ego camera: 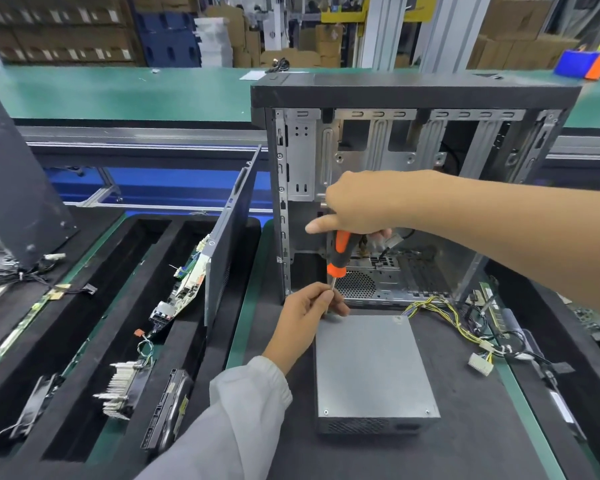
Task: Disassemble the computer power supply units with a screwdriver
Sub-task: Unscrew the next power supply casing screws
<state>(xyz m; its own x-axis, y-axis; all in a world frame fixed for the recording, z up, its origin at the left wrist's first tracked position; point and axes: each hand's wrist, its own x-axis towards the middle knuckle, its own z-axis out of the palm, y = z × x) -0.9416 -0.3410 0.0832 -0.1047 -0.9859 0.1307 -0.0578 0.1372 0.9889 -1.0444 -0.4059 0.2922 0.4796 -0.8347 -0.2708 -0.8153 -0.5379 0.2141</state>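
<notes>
Right hand point(357, 206) is gripping the orange-black screwdriver point(340, 254) handle from above, fingers curled round it, thumb sticking out left. Left hand point(309, 306) is pinching the screwdriver shaft near the tip, steadying it at the far-left corner of the power supply unit point(371, 368). The unit is lying flat on the black mat point(465, 427) at the counter's middle, near edge facing the person. Its cable bundle point(451, 320) is trailing right toward the counter's right edge. Open computer case point(413, 188) is standing just behind, blocking the far side. Left tray point(84, 306) is holding a circuit board point(184, 285) and heatsink point(122, 389).
</notes>
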